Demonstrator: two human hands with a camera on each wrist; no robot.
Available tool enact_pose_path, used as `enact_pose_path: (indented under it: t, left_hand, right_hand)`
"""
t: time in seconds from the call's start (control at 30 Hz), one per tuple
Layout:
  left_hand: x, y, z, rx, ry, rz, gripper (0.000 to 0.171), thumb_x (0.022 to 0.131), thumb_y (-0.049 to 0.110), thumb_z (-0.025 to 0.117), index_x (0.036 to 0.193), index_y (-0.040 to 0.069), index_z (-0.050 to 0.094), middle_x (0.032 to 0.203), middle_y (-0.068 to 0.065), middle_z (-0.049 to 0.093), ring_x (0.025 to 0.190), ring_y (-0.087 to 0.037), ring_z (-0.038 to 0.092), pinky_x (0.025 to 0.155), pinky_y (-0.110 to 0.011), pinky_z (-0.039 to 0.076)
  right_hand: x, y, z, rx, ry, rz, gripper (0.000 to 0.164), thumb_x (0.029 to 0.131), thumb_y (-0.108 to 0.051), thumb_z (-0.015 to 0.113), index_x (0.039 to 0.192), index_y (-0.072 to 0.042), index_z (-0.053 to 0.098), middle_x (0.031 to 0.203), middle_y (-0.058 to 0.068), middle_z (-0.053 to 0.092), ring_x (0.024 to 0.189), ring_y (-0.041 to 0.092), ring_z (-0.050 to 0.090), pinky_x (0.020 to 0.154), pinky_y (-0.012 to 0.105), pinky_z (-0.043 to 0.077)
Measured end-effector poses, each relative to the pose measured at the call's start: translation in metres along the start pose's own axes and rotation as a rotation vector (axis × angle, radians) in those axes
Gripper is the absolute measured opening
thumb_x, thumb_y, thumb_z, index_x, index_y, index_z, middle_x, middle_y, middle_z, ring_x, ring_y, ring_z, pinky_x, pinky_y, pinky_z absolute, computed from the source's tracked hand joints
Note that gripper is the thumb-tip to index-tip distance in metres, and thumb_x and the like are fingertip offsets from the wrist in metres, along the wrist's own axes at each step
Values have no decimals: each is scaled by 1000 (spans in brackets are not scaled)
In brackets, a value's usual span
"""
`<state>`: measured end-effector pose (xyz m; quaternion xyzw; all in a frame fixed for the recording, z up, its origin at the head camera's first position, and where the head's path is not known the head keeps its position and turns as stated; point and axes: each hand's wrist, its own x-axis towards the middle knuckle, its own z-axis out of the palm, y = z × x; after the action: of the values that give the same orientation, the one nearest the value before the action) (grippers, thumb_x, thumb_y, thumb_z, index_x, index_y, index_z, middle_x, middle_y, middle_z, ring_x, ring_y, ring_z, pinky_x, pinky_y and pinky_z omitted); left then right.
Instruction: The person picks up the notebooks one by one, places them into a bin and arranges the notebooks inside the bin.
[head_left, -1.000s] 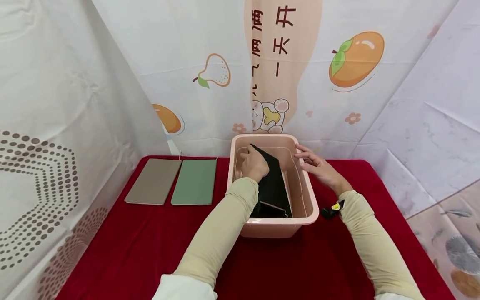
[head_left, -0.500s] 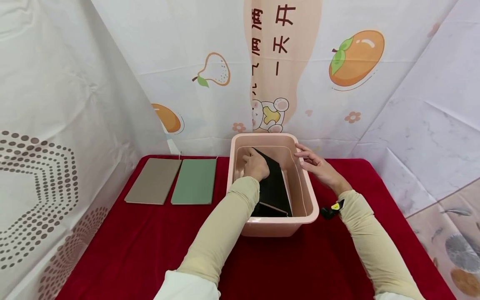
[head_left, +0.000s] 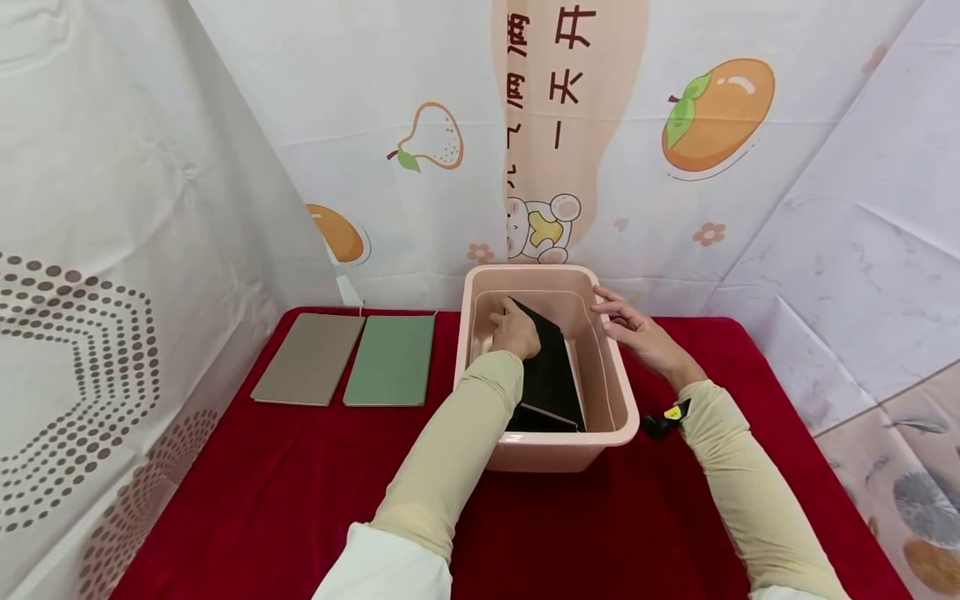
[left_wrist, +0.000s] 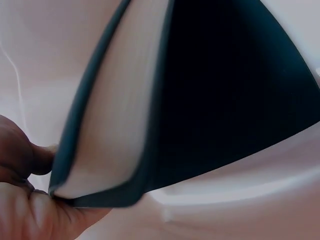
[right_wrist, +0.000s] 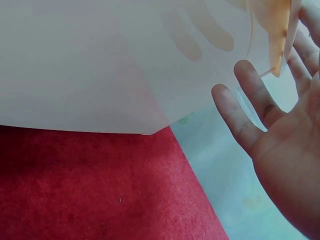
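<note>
Inside the pink plastic tub (head_left: 570, 439) my left hand (head_left: 517, 332) grips a black notebook (head_left: 551, 367) by its edge. The left wrist view shows the notebook (left_wrist: 215, 100) tilted, its cream page block (left_wrist: 120, 110) facing the camera and a lower corner held between thumb and fingers. Below the notebook's near end another black surface (head_left: 536, 422) shows, partly covered. My right hand (head_left: 641, 333) rests its spread, nearly straight fingers at the tub's right rim; in the right wrist view those fingers (right_wrist: 240, 117) lie beside the tub's outer wall (right_wrist: 85, 70).
Left of the tub, a grey-brown notebook (head_left: 307, 358) and a green notebook (head_left: 390, 360) lie side by side on the red cloth (head_left: 300, 492). A printed curtain (head_left: 420, 208) hangs behind the table. On the right wrist sits a small black device (head_left: 663, 421).
My left hand has shifted slightly right, and the black notebook's far corner sits a little lower in the tub. The right hand stays at the rim.
</note>
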<state>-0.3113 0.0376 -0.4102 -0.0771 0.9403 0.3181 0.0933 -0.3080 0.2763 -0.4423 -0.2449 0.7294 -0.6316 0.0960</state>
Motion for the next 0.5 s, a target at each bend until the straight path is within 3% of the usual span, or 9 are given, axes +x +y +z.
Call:
enact_pose_path:
  t: [0.3, 0.5]
  left_hand:
    - [4, -1, 4, 19, -39, -2, 85, 96, 11, 59, 158, 5, 1, 145, -34, 32, 110, -36, 54, 84, -43, 55]
    - [5, -2, 4, 24, -42, -27, 89, 95, 11, 61, 159, 4, -1, 144, -33, 33, 113, -35, 49, 74, -39, 52]
  right_hand:
    - [-1, 1, -1, 2, 11, 16, 36, 107, -14, 50, 142, -5, 52, 172, 2, 13, 144, 5, 30, 98, 17, 51]
    - [1, 1, -1, 9, 10, 21, 39, 107, -13, 49, 144, -1, 48, 173, 1, 12, 148, 9, 27, 99, 17, 50]
